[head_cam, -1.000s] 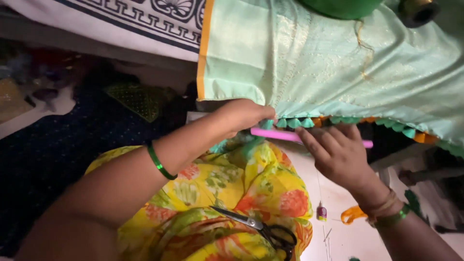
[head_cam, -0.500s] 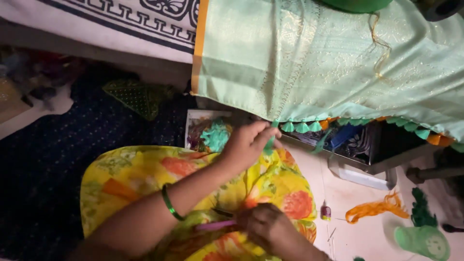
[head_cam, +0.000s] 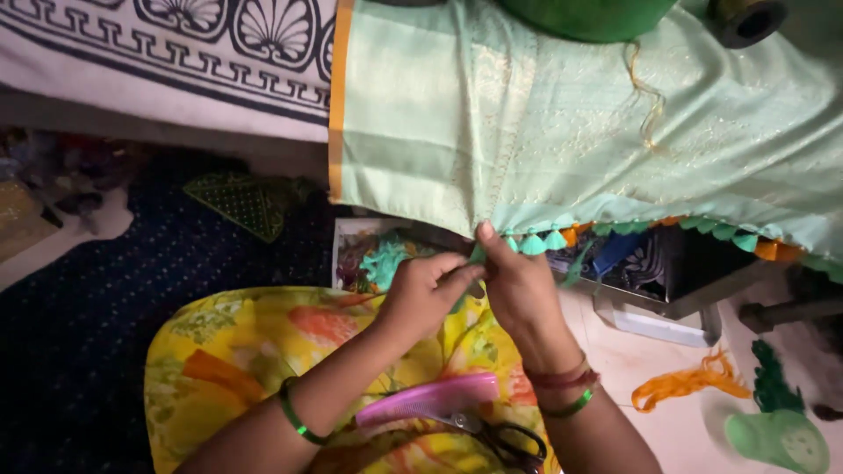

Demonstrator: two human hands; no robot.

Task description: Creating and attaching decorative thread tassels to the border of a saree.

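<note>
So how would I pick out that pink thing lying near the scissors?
Start from the yellow flowered cloth over the person's lap at the bottom of the view. Between the two forearms lies a flat pink comb, just above the black-handled scissors. It is the only bright pink, long, plastic-looking piece there.

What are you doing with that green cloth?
A person sits with both hands at the lower edge of a pale green cloth. The left hand and right hand meet around a small green tassel, next to a row of finished tassels in green and orange. A pink comb and scissors lie on the lap.
</note>
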